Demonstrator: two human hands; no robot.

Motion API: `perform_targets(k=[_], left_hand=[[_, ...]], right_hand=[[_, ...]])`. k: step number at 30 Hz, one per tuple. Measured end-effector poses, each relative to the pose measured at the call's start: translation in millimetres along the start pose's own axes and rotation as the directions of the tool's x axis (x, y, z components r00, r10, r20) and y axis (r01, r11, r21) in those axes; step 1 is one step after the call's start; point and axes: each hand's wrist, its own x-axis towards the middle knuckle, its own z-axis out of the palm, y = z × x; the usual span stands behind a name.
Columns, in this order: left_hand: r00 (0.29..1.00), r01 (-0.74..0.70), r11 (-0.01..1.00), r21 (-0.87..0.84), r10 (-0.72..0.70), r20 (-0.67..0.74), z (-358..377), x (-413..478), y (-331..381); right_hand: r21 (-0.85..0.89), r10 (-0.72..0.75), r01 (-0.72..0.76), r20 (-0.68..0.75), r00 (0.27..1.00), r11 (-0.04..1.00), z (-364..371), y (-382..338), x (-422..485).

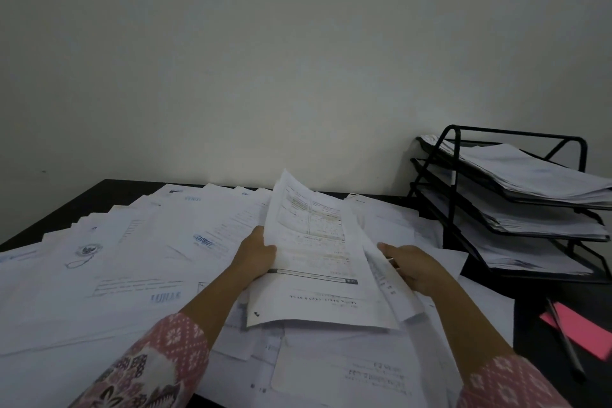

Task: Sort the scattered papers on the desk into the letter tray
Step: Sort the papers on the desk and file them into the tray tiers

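Observation:
White printed papers point(139, 262) lie scattered in overlapping layers across most of the dark desk point(99, 190). My left hand point(256, 257) pinches the left edge of a lifted printed sheet point(311, 242), whose far end curls up off the pile. Under it lies another sheet with a dark header bar point(318, 300). My right hand point(410, 267) holds the right side of these sheets, fingers curled round a narrow folded edge. The black wire letter tray point(455, 182) stands at the right with three tiers, each holding a stack of paper.
A pink paper point(583, 329) with a dark pen point(563, 338) across it lies on the desk at the right, in front of the tray. A plain pale wall point(265, 60) rises directly behind the desk.

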Motion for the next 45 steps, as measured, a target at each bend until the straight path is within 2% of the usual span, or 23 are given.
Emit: perform_targets(k=[3,8,12,16,19,23,25,29,31,34,40,45], left_hand=[[1.000,0.005,1.000,0.007,-0.005,0.022,13,-2,3],[0.996,-0.007,0.998,0.064,0.002,0.087,24,-4,7],[0.994,-0.030,0.987,0.160,0.013,0.106,24,-2,12],[0.999,-0.021,0.982,0.189,0.015,0.035,26,10,24],[1.000,-0.001,0.996,-0.085,0.002,0.006,26,11,50],[0.999,-0.054,0.901,-0.430,0.050,-0.019,20,13,89],[0.991,-0.135,0.840,-0.526,0.128,-0.051,18,12,102],[0.946,-0.323,0.727,-0.606,0.275,-0.174,14,2,121],[0.915,-0.402,0.710,-0.577,0.327,-0.235,12,-2,124],[0.878,-0.478,0.744,-0.467,0.392,-0.274,11,-11,123],[0.883,-0.469,0.780,-0.414,0.406,-0.235,21,-25,110],[0.878,-0.474,0.793,-0.381,0.393,-0.275,21,-31,115]], right_hand=[[-0.103,0.011,-0.015,-0.043,0.999,0.995,10,2,5],[-0.128,-0.035,0.038,0.032,0.999,0.991,17,2,-2],[-0.128,-0.185,0.177,-0.051,0.982,0.976,9,-6,-11],[-0.100,-0.378,0.366,-0.149,0.914,0.925,-12,-23,-23],[-0.008,-0.496,0.502,-0.167,0.852,0.865,-28,-38,-39],[0.143,-0.586,0.629,-0.254,0.769,0.764,-41,-51,-50],[0.220,-0.599,0.659,-0.282,0.749,0.720,-46,-56,-55],[0.305,-0.621,0.695,-0.313,0.719,0.651,-50,-60,-61],[0.316,-0.627,0.707,-0.327,0.707,0.633,-52,-60,-63],[0.330,-0.631,0.716,-0.339,0.698,0.615,-51,-57,-65],[0.307,-0.578,0.684,-0.371,0.727,0.662,-38,-54,-66],[0.266,-0.599,0.719,-0.412,0.687,0.642,-37,-58,-73]])
